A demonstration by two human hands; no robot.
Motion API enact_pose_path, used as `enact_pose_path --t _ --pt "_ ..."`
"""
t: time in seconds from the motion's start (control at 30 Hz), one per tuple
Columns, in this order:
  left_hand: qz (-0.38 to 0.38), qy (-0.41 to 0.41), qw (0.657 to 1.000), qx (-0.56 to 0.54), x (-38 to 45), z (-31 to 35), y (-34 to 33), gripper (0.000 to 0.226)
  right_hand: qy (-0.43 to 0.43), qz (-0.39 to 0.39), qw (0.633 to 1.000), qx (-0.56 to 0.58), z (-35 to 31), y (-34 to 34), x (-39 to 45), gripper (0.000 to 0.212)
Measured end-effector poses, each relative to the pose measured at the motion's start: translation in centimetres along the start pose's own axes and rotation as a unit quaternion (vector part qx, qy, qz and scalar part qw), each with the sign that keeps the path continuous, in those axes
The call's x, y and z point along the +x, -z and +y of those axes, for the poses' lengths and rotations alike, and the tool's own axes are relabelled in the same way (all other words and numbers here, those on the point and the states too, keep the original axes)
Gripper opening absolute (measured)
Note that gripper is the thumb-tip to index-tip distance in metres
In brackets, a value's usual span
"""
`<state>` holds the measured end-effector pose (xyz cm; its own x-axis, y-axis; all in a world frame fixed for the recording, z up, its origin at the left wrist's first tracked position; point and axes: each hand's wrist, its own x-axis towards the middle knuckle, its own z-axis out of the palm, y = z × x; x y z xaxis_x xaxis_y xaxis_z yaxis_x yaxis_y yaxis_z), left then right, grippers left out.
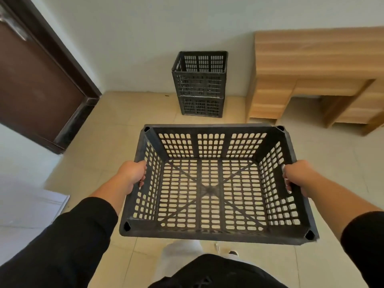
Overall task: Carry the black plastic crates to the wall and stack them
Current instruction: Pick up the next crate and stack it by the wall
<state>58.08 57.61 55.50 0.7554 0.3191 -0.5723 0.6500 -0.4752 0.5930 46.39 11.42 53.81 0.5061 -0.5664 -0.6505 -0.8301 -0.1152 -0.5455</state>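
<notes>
I carry an empty black perforated plastic crate (209,190) in front of me, above the tiled floor. My left hand (131,175) grips its left side wall at the rim. My right hand (299,175) grips the right side at the handle slot. Ahead, a stack of black crates (199,84) stands against the pale wall (145,38), one crate on top of another; the top one is open and empty.
A light wooden desk (311,69) stands right of the stack against the wall. A dark brown door (35,80) with its frame is at the left. Beige floor tiles (124,121) lie between me and the stack. My legs and a white shoe show below the crate.
</notes>
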Motion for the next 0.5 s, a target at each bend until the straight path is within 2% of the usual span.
enact_pose_path --t 0.23,0.5 --pt "-0.013 0.017 1.0 -0.02 10.6 6.6 0.5 0.03 0.011 0.012 1.0 -0.009 -11.7 -3.8 6.4 0.022" --pt "-0.056 0.001 0.998 -0.013 24.1 18.6 2.5 0.031 -0.015 0.033 0.999 -0.008 -24.8 -7.2 12.1 0.023"
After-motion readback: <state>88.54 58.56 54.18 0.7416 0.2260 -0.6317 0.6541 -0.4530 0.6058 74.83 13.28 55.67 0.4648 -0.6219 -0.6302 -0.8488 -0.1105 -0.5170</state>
